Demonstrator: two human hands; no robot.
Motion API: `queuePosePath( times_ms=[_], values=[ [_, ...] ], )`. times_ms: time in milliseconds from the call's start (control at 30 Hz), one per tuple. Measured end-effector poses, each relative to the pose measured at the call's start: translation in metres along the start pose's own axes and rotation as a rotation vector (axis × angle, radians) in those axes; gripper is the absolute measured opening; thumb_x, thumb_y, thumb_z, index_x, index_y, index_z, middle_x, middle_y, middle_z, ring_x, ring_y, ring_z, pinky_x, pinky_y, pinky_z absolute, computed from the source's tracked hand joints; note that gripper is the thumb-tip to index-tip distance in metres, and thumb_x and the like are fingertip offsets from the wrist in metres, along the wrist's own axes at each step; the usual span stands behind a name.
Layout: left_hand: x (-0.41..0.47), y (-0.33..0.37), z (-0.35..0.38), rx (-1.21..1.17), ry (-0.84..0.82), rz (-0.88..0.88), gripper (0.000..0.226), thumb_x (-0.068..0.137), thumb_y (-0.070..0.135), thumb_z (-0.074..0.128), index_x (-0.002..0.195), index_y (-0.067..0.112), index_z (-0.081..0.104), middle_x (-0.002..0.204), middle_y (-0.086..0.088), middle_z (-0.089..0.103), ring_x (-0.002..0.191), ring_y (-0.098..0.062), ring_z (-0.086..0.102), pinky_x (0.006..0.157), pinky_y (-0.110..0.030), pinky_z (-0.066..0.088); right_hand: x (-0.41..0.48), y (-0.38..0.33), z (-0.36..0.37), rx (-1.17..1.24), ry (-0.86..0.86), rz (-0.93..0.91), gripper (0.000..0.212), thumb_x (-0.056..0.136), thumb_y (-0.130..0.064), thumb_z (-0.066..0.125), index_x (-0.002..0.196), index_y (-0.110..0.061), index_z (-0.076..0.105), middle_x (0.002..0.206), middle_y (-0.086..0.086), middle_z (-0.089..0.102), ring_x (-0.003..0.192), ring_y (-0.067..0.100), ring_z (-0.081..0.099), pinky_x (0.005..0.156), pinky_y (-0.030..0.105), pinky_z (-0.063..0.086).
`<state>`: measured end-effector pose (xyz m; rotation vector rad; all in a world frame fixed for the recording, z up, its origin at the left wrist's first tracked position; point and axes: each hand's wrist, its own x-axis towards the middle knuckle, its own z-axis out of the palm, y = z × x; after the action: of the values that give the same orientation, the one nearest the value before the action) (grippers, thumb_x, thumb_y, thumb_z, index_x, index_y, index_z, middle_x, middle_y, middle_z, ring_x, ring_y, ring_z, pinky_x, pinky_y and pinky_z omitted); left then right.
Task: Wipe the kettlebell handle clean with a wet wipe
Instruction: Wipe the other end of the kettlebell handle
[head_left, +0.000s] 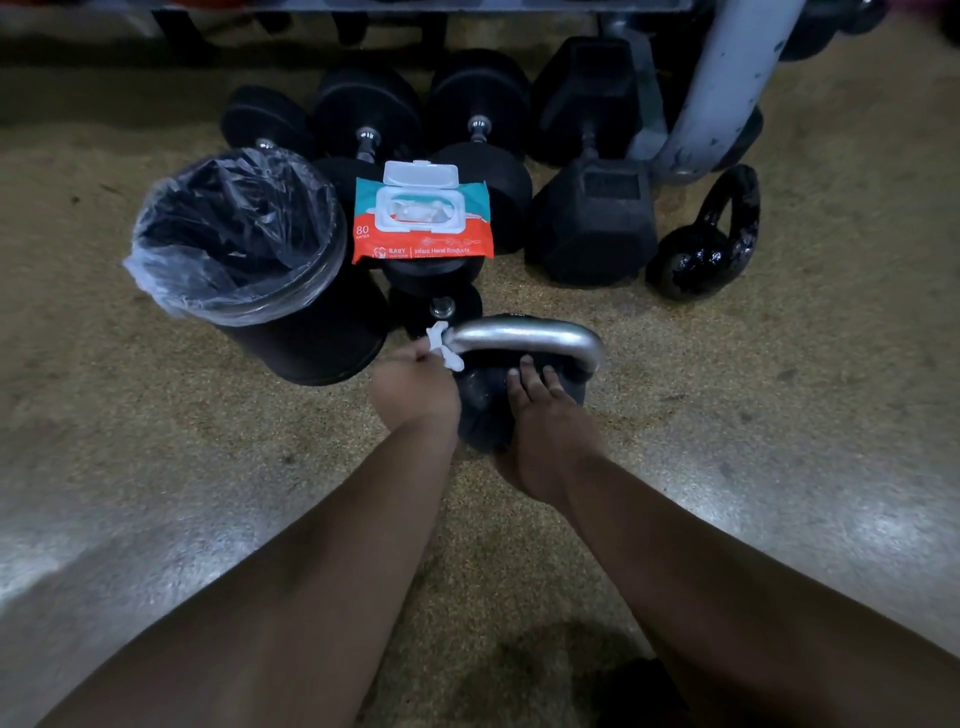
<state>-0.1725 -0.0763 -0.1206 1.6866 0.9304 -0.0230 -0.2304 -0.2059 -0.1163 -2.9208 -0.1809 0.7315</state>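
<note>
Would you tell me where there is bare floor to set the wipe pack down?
Bare floor lies right of the silver-handled kettlebell, in front of the tipped black kettlebell, and left, in front of the bin. Behind, dumbbells and wipe pack crowd together.

Blocked the far side: lined bin (311, 348), wipes pack (421, 244) atop dumbbells (478, 104), hex dumbbell (592, 228), second kettlebell (701, 254). Bare floor (779, 415) lay open to the right of the kettlebell (483, 410).
</note>
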Motion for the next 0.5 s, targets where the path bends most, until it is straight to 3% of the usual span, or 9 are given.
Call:
queuePosePath(
  times_ms=[100, 133, 233, 267, 367, 500],
  values=[
    [0.006, 0.005, 0.002, 0.008, 0.017, -0.042, 0.02, 0.091, 0.014, 0.062, 0.096, 0.026, 0.078, 0.089, 0.003, 0.076, 0.088, -0.022, 0.073, 0.083, -0.042, 0.061, 0.001, 0.0, -0.002, -0.009, -0.011, 0.0, 0.091, 0.096, -0.055, 0.041, 0.158, -0.007, -0.004, 0.167, 0.01, -0.009, 0.153, 0.031, 0.001, 0.121, 0.042, 0.022],
    [0.003, 0.007, 0.002, -0.015, 0.021, -0.093, 0.02, 0.092, 0.014, 0.063, 0.083, 0.026, 0.076, 0.082, 0.004, 0.075, 0.087, -0.021, 0.073, 0.085, -0.041, 0.061, 0.001, 0.0, -0.002, -0.01, -0.011, 0.001, 0.091, 0.096, -0.056, 0.042, 0.158, -0.007, -0.004, 0.167, 0.01, -0.008, 0.153, 0.031, 0.001, 0.121, 0.041, 0.021],
    [-0.005, 0.004, 0.003, -0.163, 0.018, -0.227, 0.052, 0.095, 0.015, 0.065, 0.044, 0.025, 0.067, 0.051, 0.011, 0.066, 0.079, -0.021, 0.072, 0.081, -0.036, 0.06, 0.002, -0.002, -0.002, -0.015, 0.0, -0.002, 0.091, 0.096, -0.057, 0.04, 0.158, -0.007, -0.003, 0.167, 0.012, -0.007, 0.153, 0.031, 0.002, 0.121, 0.041, 0.019],
    [-0.005, 0.003, 0.004, -0.186, 0.009, -0.238, 0.052, 0.094, 0.014, 0.066, 0.045, 0.027, 0.07, 0.047, 0.013, 0.065, 0.076, -0.019, 0.072, 0.077, -0.034, 0.061, 0.002, -0.002, -0.001, -0.015, 0.002, -0.002, 0.091, 0.096, -0.057, 0.04, 0.158, -0.007, -0.003, 0.167, 0.011, -0.007, 0.153, 0.031, 0.002, 0.122, 0.041, 0.019],
    [-0.005, 0.006, 0.007, -0.219, 0.0, -0.185, 0.021, 0.091, 0.01, 0.067, 0.08, 0.024, 0.079, 0.06, 0.012, 0.07, 0.077, -0.014, 0.073, 0.075, -0.03, 0.061, 0.004, 0.001, 0.004, 0.012, 0.002, 0.01, 0.095, 0.094, -0.06, 0.044, 0.159, -0.009, -0.003, 0.167, 0.008, -0.008, 0.153, 0.03, 0.001, 0.122, 0.041, 0.02],
    [0.002, 0.01, 0.004, -0.207, 0.001, -0.22, 0.027, 0.09, 0.012, 0.069, 0.068, 0.028, 0.071, 0.083, 0.001, 0.075, 0.086, -0.019, 0.073, 0.085, -0.035, 0.06, 0.006, 0.001, 0.004, 0.022, 0.006, 0.013, 0.093, 0.094, -0.058, 0.045, 0.159, -0.009, -0.002, 0.167, 0.008, -0.006, 0.153, 0.03, 0.002, 0.121, 0.041, 0.021]
  ],
)
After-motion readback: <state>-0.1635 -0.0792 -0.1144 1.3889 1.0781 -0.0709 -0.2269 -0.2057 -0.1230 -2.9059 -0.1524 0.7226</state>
